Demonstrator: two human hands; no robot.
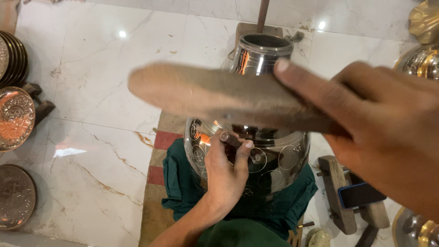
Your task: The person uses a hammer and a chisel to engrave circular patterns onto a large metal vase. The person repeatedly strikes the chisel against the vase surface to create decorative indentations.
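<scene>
Head view, looking down at a marble floor (pixel 100 82). Left hand (pixel 226 171) low centre, closed around a short punch-like tool (pixel 230 139), tip set against the belly of a polished metal pot (pixel 270 160). Right hand (pixel 379 128) raised close to the lens, large in frame, fingers wrapped on the handle end of a flat wooden mallet (pixel 215 93); thumb laid along the top edge. Mallet blurred, held crosswise above the pot, between lens and pot neck.

Pot lying tilted on its side, mouth (pixel 266 43) pointing away, neck narrow, body round and mirror-bright, with circular motifs traced over the surface. Seated on a green cloth (pixel 183 183), cloth spread over a brownish mat with a red stripe (pixel 165 139). Wooden post (pixel 262 13) standing just beyond the mouth.

Left edge: stack of dark round plates (pixel 16 57), an embossed round plate (pixel 16 118) leaning near a small dark block, another embossed plate (pixel 16 196) flat on the floor, well apart from the pot.

Right side: wooden block (pixel 336 183) just beside the pot, with a dark phone in a blue case (pixel 361 194) resting across it. Shiny metal vessels with gold tone at the upper right (pixel 423 61) and lower right (pixel 414 228) corners, partly cut off by the frame.
</scene>
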